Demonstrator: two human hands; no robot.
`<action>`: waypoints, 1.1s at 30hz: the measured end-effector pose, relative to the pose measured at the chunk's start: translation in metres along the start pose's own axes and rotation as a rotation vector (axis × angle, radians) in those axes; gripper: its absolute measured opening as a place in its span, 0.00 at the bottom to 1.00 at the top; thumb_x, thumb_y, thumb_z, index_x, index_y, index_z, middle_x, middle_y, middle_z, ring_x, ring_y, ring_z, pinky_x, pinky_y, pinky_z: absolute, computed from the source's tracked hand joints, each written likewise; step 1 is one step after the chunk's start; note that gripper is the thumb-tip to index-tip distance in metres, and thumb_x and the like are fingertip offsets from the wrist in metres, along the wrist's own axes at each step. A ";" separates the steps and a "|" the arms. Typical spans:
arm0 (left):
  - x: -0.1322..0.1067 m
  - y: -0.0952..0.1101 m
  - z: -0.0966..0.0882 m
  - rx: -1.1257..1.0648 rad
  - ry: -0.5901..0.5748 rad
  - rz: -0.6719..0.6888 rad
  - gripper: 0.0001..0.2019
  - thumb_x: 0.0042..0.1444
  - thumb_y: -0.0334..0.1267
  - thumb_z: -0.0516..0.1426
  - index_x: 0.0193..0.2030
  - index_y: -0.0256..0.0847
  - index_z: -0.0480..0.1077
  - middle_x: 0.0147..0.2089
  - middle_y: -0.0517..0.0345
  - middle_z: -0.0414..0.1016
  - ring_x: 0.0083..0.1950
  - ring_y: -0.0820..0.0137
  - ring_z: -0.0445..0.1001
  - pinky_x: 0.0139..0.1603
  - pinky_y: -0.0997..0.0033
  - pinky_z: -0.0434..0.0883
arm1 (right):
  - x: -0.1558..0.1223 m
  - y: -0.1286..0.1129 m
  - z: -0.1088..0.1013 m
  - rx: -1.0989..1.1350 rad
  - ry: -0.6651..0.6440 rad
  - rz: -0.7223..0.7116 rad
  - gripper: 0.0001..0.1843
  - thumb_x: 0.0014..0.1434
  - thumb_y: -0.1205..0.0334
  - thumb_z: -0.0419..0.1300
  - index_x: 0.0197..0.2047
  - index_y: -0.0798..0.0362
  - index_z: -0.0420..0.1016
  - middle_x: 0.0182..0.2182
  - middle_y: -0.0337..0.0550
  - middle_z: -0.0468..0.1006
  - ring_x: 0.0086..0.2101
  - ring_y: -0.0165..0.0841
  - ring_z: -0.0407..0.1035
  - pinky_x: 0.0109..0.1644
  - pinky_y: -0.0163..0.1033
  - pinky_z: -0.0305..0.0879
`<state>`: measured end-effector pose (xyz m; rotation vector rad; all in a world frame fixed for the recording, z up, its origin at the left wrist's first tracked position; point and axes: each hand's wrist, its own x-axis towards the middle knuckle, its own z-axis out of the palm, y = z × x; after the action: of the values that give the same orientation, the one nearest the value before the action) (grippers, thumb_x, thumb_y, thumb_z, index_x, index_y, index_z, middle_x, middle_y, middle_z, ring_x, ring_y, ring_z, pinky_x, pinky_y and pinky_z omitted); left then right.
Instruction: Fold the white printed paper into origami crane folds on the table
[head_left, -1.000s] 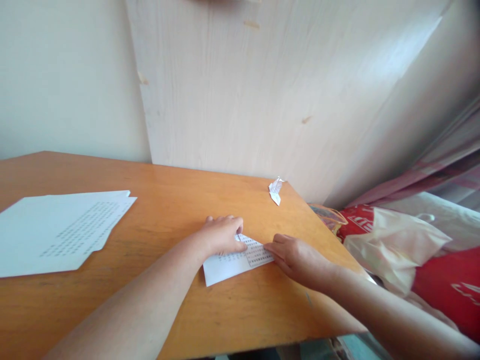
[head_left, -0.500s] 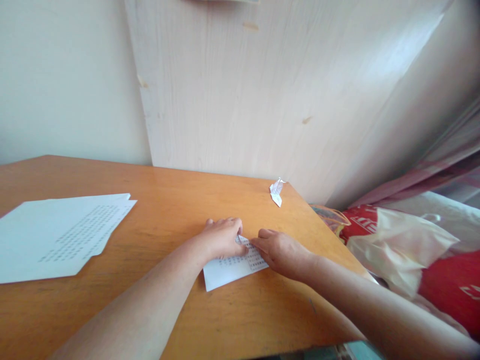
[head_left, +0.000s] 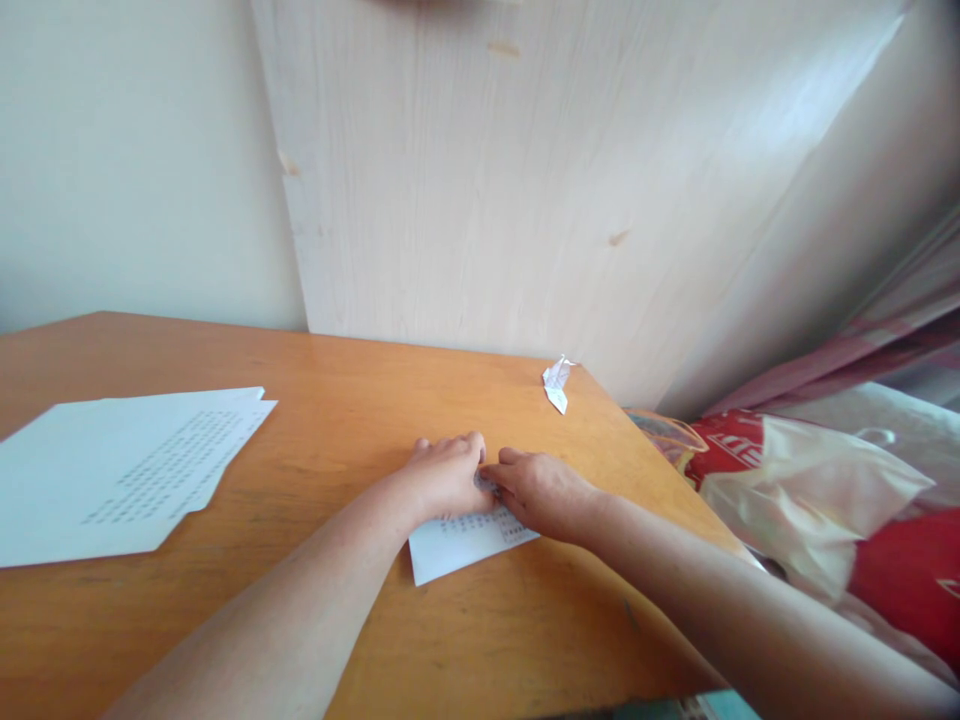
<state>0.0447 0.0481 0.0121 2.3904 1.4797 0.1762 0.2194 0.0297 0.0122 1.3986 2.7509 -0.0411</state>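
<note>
A printed sheet of paper lies on the wooden table with both hands over its upper part. My left hand is closed on the paper's far edge, thumb on top and fingers curled behind. My right hand reaches in from the right, its bunched fingertips touching the paper beside the left thumb. Between the two hands a small raised bit of the sheet shows; its shape is mostly hidden. Beyond them, near the far right corner, stands a small folded paper figure.
A stack of printed sheets lies on the left of the wooden table. A pale board stands against the wall behind. Past the table's right edge are a cream plastic bag and red bags.
My right hand has moved left along the paper, up against my left thumb, covering more of the print. My left hand stays nearly in place. The view has shifted slightly.
</note>
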 end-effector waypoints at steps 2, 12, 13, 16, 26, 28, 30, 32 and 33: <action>0.000 0.001 0.000 -0.004 0.003 0.005 0.19 0.50 0.56 0.57 0.42 0.46 0.65 0.49 0.47 0.77 0.50 0.50 0.75 0.48 0.51 0.65 | 0.001 -0.001 0.000 0.002 0.009 -0.001 0.16 0.67 0.65 0.51 0.53 0.50 0.75 0.40 0.45 0.76 0.34 0.34 0.72 0.34 0.36 0.58; 0.002 -0.004 0.000 -0.035 -0.011 0.066 0.18 0.49 0.53 0.59 0.43 0.47 0.68 0.49 0.52 0.77 0.50 0.53 0.74 0.50 0.51 0.63 | -0.022 0.009 -0.003 0.020 0.012 -0.003 0.14 0.67 0.65 0.51 0.48 0.50 0.77 0.38 0.45 0.74 0.33 0.33 0.69 0.36 0.37 0.58; 0.002 -0.004 0.000 -0.032 -0.014 0.066 0.18 0.49 0.53 0.59 0.42 0.47 0.68 0.49 0.53 0.77 0.50 0.53 0.73 0.50 0.51 0.63 | -0.028 0.011 -0.003 0.034 0.011 -0.004 0.14 0.67 0.66 0.51 0.48 0.50 0.77 0.38 0.45 0.73 0.34 0.33 0.69 0.37 0.37 0.58; 0.002 -0.004 -0.001 -0.021 -0.025 0.056 0.17 0.49 0.54 0.59 0.41 0.47 0.68 0.49 0.53 0.76 0.51 0.53 0.73 0.50 0.52 0.62 | -0.047 0.017 -0.002 0.061 0.011 -0.004 0.12 0.67 0.66 0.52 0.46 0.52 0.77 0.38 0.45 0.73 0.34 0.33 0.68 0.37 0.36 0.59; 0.003 -0.006 0.001 -0.015 -0.035 0.039 0.18 0.49 0.55 0.59 0.42 0.47 0.69 0.50 0.53 0.76 0.52 0.53 0.72 0.50 0.54 0.62 | -0.112 0.033 0.007 0.132 0.079 0.107 0.13 0.68 0.67 0.51 0.43 0.51 0.78 0.36 0.44 0.73 0.34 0.32 0.70 0.37 0.36 0.60; 0.004 -0.006 0.001 -0.007 -0.026 0.037 0.18 0.49 0.56 0.59 0.42 0.47 0.69 0.49 0.52 0.76 0.51 0.52 0.73 0.49 0.53 0.63 | -0.117 0.034 0.008 0.128 0.100 0.117 0.13 0.68 0.66 0.51 0.41 0.51 0.78 0.36 0.43 0.73 0.34 0.32 0.69 0.37 0.36 0.61; 0.003 -0.006 0.001 -0.008 -0.012 0.035 0.19 0.49 0.56 0.59 0.42 0.47 0.70 0.48 0.52 0.76 0.50 0.52 0.73 0.49 0.54 0.63 | -0.118 0.033 0.008 0.111 0.131 0.134 0.13 0.68 0.66 0.51 0.38 0.52 0.77 0.36 0.44 0.73 0.33 0.32 0.69 0.37 0.36 0.60; 0.002 -0.005 0.001 -0.019 0.005 0.042 0.18 0.49 0.55 0.60 0.41 0.47 0.70 0.48 0.52 0.77 0.50 0.53 0.73 0.49 0.54 0.63 | -0.114 0.029 0.008 0.104 0.176 0.146 0.14 0.68 0.66 0.51 0.36 0.53 0.77 0.35 0.44 0.73 0.34 0.33 0.69 0.38 0.37 0.61; 0.002 -0.005 0.001 -0.025 0.016 0.050 0.18 0.48 0.55 0.60 0.41 0.47 0.70 0.47 0.53 0.77 0.49 0.53 0.74 0.49 0.55 0.63 | -0.111 0.025 0.008 0.109 0.203 0.144 0.13 0.68 0.66 0.51 0.37 0.53 0.77 0.36 0.45 0.73 0.35 0.33 0.69 0.39 0.38 0.62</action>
<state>0.0412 0.0520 0.0093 2.4123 1.4174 0.2250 0.3056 -0.0456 0.0111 1.7156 2.8358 -0.0450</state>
